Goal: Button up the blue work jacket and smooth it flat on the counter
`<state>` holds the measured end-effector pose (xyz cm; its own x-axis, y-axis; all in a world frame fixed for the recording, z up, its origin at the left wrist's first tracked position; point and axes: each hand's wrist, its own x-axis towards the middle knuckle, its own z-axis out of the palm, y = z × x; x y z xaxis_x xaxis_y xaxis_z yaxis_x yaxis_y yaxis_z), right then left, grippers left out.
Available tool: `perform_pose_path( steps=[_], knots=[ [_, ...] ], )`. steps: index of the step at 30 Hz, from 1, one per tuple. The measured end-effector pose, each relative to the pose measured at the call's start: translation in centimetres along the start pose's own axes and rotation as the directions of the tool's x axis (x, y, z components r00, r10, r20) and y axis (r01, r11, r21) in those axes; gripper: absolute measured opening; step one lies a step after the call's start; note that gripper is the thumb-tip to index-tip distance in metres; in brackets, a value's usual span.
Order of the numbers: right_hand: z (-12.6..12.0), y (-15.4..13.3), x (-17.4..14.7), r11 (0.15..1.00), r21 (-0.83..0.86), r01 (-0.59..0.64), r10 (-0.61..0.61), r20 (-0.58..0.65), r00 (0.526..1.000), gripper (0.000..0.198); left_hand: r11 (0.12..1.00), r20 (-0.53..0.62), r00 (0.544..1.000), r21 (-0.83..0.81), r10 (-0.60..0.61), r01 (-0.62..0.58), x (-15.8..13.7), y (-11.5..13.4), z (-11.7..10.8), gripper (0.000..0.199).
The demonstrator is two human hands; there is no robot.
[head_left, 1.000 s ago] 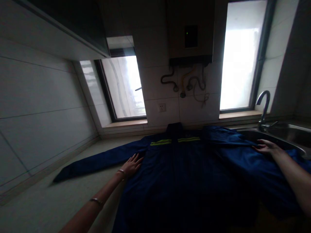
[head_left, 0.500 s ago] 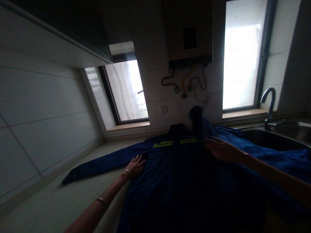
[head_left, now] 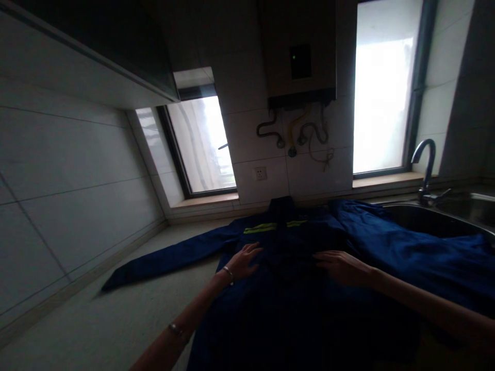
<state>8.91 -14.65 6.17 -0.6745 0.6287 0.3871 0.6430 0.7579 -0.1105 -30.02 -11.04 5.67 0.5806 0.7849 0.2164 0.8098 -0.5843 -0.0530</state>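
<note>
A dark blue jacket (head_left: 270, 288) with yellow-green stripes across its chest lies spread on the counter, its collar toward the wall. One sleeve (head_left: 166, 257) stretches out to the left. Over the left chest, just below a stripe, is my left hand (head_left: 244, 262), fingers extended and apart, with two bracelets on the arm. My right hand (head_left: 345, 267) is over the right chest, its fingers stretched toward the middle and grasping nothing visible. More blue cloth (head_left: 417, 252) lies bunched to the right, reaching the sink edge. The jacket's lower part is too dark to make out.
A sink (head_left: 410, 219) with a curved faucet (head_left: 427, 170) is at the right. The pale counter (head_left: 127, 319) meets a tiled wall at the left. A water heater (head_left: 301, 56) with hoses hangs above, between two windows. A cabinet (head_left: 96, 46) overhangs the upper left.
My left hand has moved right, from the jacket's side onto its chest. My right hand has come down toward me, and the dark piece of cloth raised beside it now lies down.
</note>
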Motion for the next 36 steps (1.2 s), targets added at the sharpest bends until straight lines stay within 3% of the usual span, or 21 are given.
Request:
perform_pose_path(
  steps=[3, 7, 12, 17, 23, 29, 36],
  knots=[
    [1.2, -3.5, 2.8, 0.987, -0.022, 0.160, -0.157, 0.106, 0.982, 0.036, 0.981, 0.058, 0.984, -0.110, 0.166, -0.159, 2.0, 2.9, 0.0, 0.060],
    [3.4, -6.9, 6.1, 0.992, -0.126, 0.026, -0.008, 0.138, 0.990, 0.028, 0.965, 0.090, 0.977, -0.193, 0.196, -0.176, 3.4, 4.2, 1.6, 0.047],
    [4.7, -8.3, 8.5, 0.962, -0.190, -0.196, 0.229, 0.170, 0.958, 0.054, 0.965, 0.041, 0.999, -0.261, 0.018, -0.007, 3.0, 4.3, 4.2, 0.035],
    [5.6, -8.4, 8.9, 0.944, -0.214, -0.252, 0.291, 0.175, 0.941, 0.048, 0.916, -0.036, 0.989, -0.385, -0.140, 0.116, 2.9, 4.7, 4.7, 0.029],
    [5.8, -8.0, 7.8, 0.963, -0.129, -0.237, 0.256, 0.162, 0.953, 0.026, 0.786, -0.125, 0.911, -0.560, -0.394, 0.263, 3.7, 5.0, 4.2, 0.023],
    [6.6, -6.9, 6.5, 0.971, -0.099, -0.218, 0.229, 0.121, 0.966, 0.020, 0.630, -0.077, 0.909, -0.744, -0.409, 0.220, 3.9, 5.6, 5.2, 0.022],
    [6.2, -6.7, 6.0, 0.981, -0.195, 0.004, 0.028, 0.157, 0.987, 0.015, 0.651, -0.199, 0.853, -0.733, -0.482, 0.196, 3.8, 7.7, 3.0, 0.020]
  ],
)
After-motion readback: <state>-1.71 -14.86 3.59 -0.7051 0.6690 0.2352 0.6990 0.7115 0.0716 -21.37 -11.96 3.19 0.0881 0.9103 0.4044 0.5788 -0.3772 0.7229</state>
